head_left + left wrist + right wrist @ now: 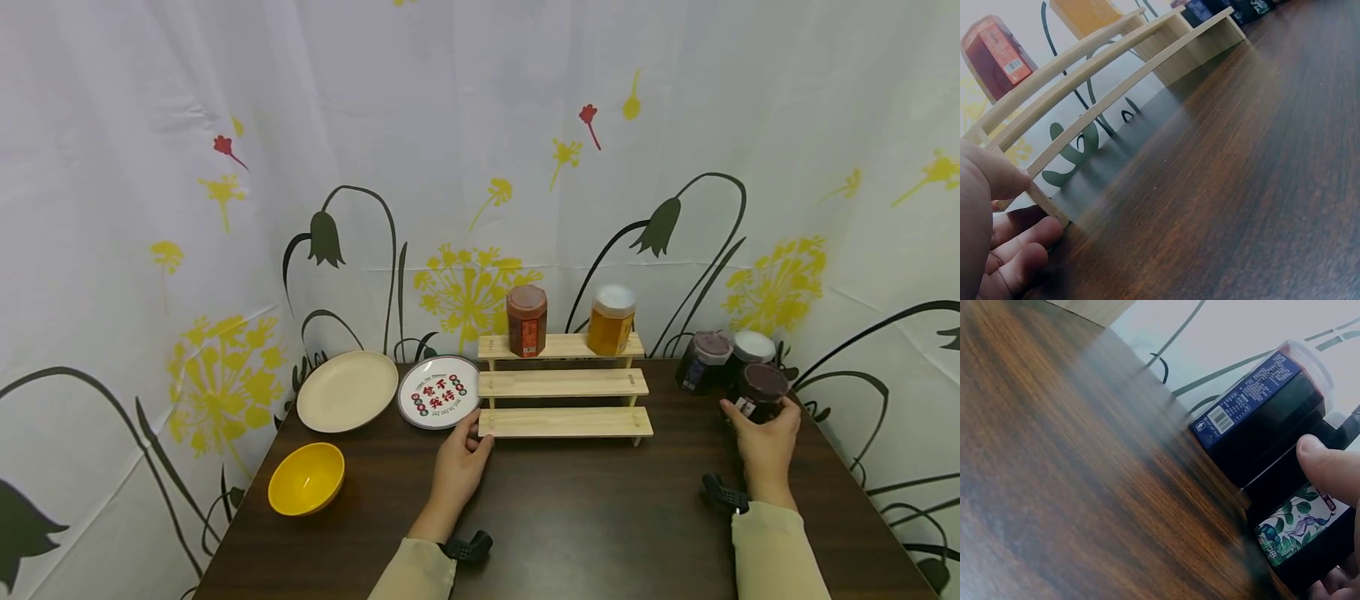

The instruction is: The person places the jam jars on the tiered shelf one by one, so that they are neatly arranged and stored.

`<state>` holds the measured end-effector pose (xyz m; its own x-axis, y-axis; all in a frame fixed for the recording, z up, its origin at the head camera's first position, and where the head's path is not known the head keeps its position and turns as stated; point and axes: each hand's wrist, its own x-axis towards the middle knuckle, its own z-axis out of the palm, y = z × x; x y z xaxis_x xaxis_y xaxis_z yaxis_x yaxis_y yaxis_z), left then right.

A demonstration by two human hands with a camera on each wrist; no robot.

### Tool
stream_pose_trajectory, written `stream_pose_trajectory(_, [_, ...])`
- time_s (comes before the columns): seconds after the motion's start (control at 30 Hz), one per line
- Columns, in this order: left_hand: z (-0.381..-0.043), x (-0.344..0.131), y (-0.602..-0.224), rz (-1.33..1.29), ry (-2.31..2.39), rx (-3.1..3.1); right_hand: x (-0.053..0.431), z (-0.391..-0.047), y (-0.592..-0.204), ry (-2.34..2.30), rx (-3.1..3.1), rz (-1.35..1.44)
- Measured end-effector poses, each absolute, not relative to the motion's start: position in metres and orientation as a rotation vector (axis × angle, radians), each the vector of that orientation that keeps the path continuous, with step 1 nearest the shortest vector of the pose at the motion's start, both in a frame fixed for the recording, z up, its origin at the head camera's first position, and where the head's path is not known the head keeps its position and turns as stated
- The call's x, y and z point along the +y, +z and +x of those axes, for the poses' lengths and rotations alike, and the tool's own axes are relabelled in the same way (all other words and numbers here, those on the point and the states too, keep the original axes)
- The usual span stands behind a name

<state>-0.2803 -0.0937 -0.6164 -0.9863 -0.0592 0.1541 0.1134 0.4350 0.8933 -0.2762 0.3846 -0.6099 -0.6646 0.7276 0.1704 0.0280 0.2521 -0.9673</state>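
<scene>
A three-step wooden rack stands at the middle of the table. My left hand holds the left end of its lowest step; in the left wrist view the thumb lies on the board, with the fingers by its leg. On the top step sit a reddish-brown jar and a honey-coloured jar with a white lid. At the right, my right hand grips a dark jar with a leafy label. Just behind it are a blue-labelled dark jar and a white-lidded dark jar.
Left of the rack lie a cream oval plate and a white round plate with red characters. A yellow bowl stands nearer the table's left edge. A patterned curtain hangs behind the dark brown table.
</scene>
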Motion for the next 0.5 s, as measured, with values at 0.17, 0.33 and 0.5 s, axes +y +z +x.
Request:
stream_pose_trajectory(0.17, [-0.2804,-0.0933,-0.6162,-0.048,-1.593,-2.515,0.3846,-0.2753,-0.6100,1.462,-1.900,-0.694])
stream_pose_trajectory(0.33, [-0.2806,-0.0934,-0.6161,-0.064,-1.592,-2.513,0.3847,-0.2738,-0.6100,1.497,-1.901,-0.716])
stream_pose_trajectory(0.5, [-0.2802,-0.0931,-0.6154,-0.070,-1.592,-2.508,0.3842,-0.2738,-0.6101,1.477,-1.898,-0.713])
